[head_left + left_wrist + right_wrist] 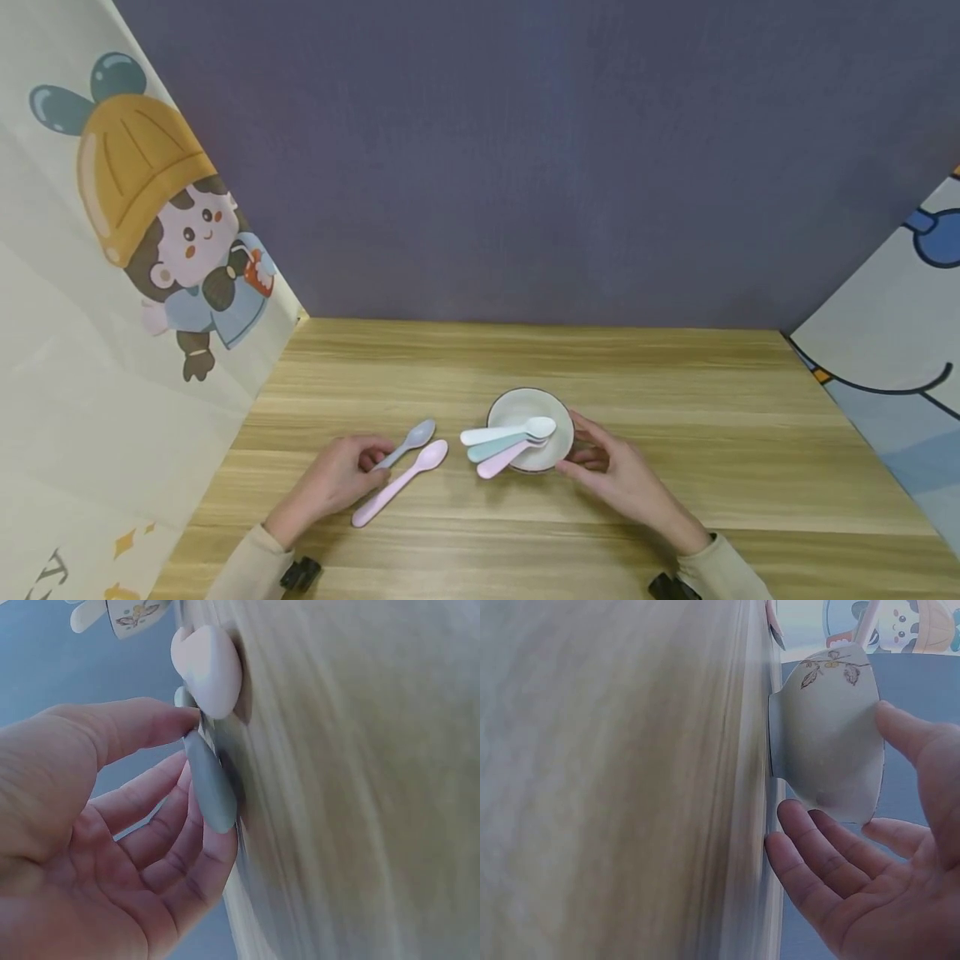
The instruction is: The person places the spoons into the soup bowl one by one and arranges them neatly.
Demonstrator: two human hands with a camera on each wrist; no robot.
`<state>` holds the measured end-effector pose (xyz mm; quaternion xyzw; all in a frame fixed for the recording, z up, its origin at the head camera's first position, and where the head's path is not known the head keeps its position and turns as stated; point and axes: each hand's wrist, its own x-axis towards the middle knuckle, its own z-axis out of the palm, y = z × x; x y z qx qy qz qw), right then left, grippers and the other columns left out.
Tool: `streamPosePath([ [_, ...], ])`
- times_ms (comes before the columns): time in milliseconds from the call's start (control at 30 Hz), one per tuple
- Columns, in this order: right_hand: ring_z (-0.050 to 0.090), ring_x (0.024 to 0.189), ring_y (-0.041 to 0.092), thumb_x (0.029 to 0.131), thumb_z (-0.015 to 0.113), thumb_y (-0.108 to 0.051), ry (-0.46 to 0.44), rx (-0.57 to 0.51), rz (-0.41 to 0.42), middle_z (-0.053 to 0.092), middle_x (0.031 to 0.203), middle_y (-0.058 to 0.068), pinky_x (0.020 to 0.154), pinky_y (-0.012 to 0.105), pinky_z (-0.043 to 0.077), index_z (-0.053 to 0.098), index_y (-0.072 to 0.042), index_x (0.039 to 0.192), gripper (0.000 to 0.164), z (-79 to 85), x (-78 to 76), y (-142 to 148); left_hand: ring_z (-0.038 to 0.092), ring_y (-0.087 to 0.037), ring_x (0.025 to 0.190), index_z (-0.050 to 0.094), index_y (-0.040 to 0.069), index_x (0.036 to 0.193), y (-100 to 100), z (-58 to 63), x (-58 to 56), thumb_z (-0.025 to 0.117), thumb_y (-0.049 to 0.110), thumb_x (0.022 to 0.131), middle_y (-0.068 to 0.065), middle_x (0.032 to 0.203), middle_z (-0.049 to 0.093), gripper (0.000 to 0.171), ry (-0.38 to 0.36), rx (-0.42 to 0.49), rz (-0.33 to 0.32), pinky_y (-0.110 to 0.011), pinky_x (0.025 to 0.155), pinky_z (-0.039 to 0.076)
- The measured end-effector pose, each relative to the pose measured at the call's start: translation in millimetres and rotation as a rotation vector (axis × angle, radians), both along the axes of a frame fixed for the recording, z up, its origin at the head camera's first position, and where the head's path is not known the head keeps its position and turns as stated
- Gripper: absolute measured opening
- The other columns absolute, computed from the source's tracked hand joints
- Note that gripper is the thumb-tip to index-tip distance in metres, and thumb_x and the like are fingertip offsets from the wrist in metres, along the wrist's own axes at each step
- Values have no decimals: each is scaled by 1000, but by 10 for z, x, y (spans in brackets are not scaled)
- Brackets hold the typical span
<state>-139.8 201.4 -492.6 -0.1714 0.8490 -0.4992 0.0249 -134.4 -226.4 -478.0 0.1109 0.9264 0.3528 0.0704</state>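
Observation:
My left hand (337, 473) pinches the handle of a grey-blue spoon (416, 437) low over the wooden table; the handle end (210, 784) shows between thumb and fingers in the left wrist view. Beside it lies a pink spoon (397, 487). With thumb and forefinger spread along the rim, my right hand (618, 475) holds the right side of a small white bowl (506, 408), leaf-patterned outside (832, 735). A white spoon (491, 435), a teal spoon (489, 450) and another pink spoon (498, 461) rest in the bowl, handles sticking out leftward over the rim.
The light wooden table (675, 383) meets a dark blue-grey panel (525, 167) at the back. Side panels with cartoon prints, including a figure in a yellow hat (142, 167), stand left and right.

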Motion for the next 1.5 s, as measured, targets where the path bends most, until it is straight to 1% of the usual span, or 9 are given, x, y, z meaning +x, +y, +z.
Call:
streamPosePath([
  [133,78,99,18,92,85,-27,4,2,-3,73,133,19,90,35,64,46,-6,160,81,-4,24,-8,62,-6,77,79,4,114,-11,7,14,84,7,84,4,85,72,30,4,-6,11,-21,68,51],
  [333,78,99,18,92,86,-27,-4,2,-11,73,133,19,90,35,64,47,-7,160,81,-4,57,-14,62,-5,77,81,6,110,-22,16,23,84,8,85,4,85,72,26,24,-15,5,-21,68,51],
  [533,78,98,17,92,85,-26,11,4,-13,74,132,19,89,34,64,47,-7,160,80,-10,77,-21,63,-6,81,81,8,111,-23,27,15,82,7,86,3,91,74,25,4,-33,44,-22,71,52],
  [767,78,98,17,92,85,-26,15,0,-14,74,131,18,89,34,64,47,-6,159,80,-14,99,-28,64,-8,84,81,9,114,-36,59,19,81,8,88,2,95,75,27,-1,-41,50,-23,71,52],
  [967,78,98,17,92,85,-26,4,-1,-18,74,132,18,89,33,64,46,-6,160,81,-18,125,-29,64,-9,84,80,11,117,-42,110,28,81,10,88,1,97,75,29,19,-37,39,-23,69,52],
  [1200,78,98,17,92,85,-26,8,-2,-24,74,132,18,89,31,64,46,-5,160,81,-30,143,-32,65,-10,86,81,9,117,-56,127,27,79,7,89,-1,101,76,28,44,-25,17,-22,67,52],
  [1267,78,98,16,92,86,-26,7,0,-28,74,132,19,89,31,64,46,-4,159,81,-30,149,-35,66,-11,87,81,10,117,-59,130,25,79,7,89,-2,103,76,27,54,-23,14,-22,68,53],
  [1333,78,98,16,92,86,-26,5,4,-30,74,132,18,89,30,64,46,-4,159,81,-31,155,-39,68,-12,90,81,11,116,-61,135,23,79,8,90,-1,105,77,26,69,-23,6,-24,73,56],
  [1500,78,99,17,92,86,-26,2,7,-34,73,133,19,89,30,64,46,-4,159,81,-29,174,-48,72,-14,95,81,14,118,-51,135,7,77,9,92,2,107,78,27,108,-7,-12,-33,83,62],
])
